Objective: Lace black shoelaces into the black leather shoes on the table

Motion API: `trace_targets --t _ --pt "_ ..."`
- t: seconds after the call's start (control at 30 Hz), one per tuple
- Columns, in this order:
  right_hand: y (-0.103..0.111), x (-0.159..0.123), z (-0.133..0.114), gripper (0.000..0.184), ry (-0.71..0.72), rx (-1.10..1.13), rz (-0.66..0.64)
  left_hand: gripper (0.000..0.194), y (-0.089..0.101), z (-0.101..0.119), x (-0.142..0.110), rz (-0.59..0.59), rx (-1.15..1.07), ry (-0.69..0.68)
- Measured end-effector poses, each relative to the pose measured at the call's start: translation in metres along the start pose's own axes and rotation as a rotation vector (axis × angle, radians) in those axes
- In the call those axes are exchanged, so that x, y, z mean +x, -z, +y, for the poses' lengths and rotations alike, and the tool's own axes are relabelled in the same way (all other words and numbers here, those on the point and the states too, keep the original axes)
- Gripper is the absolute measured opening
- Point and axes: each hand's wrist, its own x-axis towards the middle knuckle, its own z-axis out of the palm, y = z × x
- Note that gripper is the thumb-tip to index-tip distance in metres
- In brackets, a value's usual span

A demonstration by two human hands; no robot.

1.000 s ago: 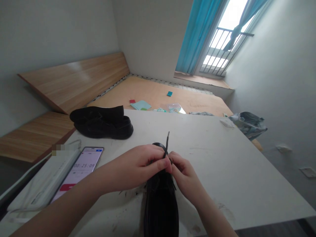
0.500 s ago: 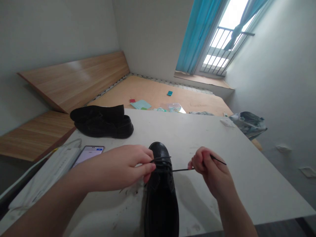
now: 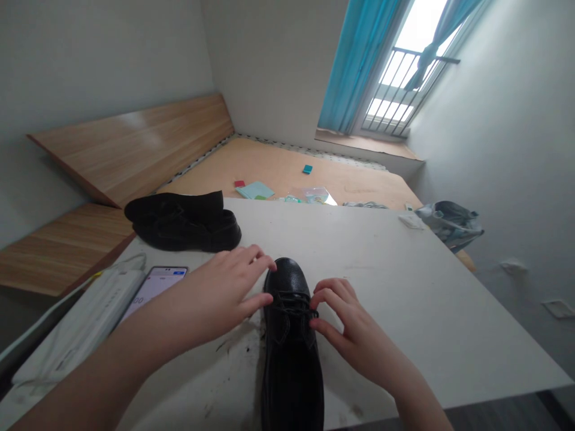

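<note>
A black leather shoe point(image 3: 294, 371) lies on the white table in front of me, its toe pointing away. Its black shoelace point(image 3: 291, 304) crosses the front in rows. At the left side of the shoe, my left hand point(image 3: 238, 281) is open, thumb and forefinger apart, fingertips close to the toe and lacing. On the right side, my right hand point(image 3: 350, 314) has its thumb and forefinger around a short bit of the shoelace by the eyelets. A black pair of shoes point(image 3: 193, 227) sits at the table's back left.
A phone point(image 3: 155, 287) with a lit screen and a white box-like item point(image 3: 85, 323) with a cable lie at the left of the white table point(image 3: 404, 311). Beyond is a bed point(image 3: 269, 158) with small items on it. A bag point(image 3: 451, 224) hangs at the back right corner.
My right hand has come in from the right to the shoe's side, and the lace stretched out there no longer shows. My left fingers have parted and let go of the lace.
</note>
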Motion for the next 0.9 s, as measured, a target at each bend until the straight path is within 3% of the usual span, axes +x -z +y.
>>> trace_targets --t 0.1,0.17,0.33,0.5,0.7,0.8,0.9 --pt "-0.004 0.004 -0.005 0.011 0.008 0.081 -0.015 0.009 -0.003 0.013 -0.002 -0.149 -0.052 -0.141" --pt "-0.004 0.004 -0.006 0.012 -0.033 0.167 -0.028 0.016 -0.007 0.019 -0.003 -0.182 -0.089 -0.156" --pt "-0.007 0.003 -0.003 0.019 -0.153 0.560 -0.083 0.032 -0.021 0.024 -0.007 -0.139 -0.413 0.021" --pt "-0.011 0.000 0.008 0.036 -0.281 0.849 -0.088 0.034 -0.038 0.022 -0.015 -0.087 -0.620 0.066" --pt "-0.017 -0.007 0.012 0.036 -0.339 0.901 -0.122 0.035 -0.056 0.016 -0.026 -0.127 -0.684 0.102" --pt "-0.015 -0.011 0.009 0.025 -0.305 0.765 0.000 0.035 -0.061 0.014 -0.025 -0.143 -0.691 0.109" --pt "-0.008 -0.016 0.007 0.010 -0.166 0.543 0.070 0.040 -0.062 0.011 -0.021 -0.117 -0.548 0.166"
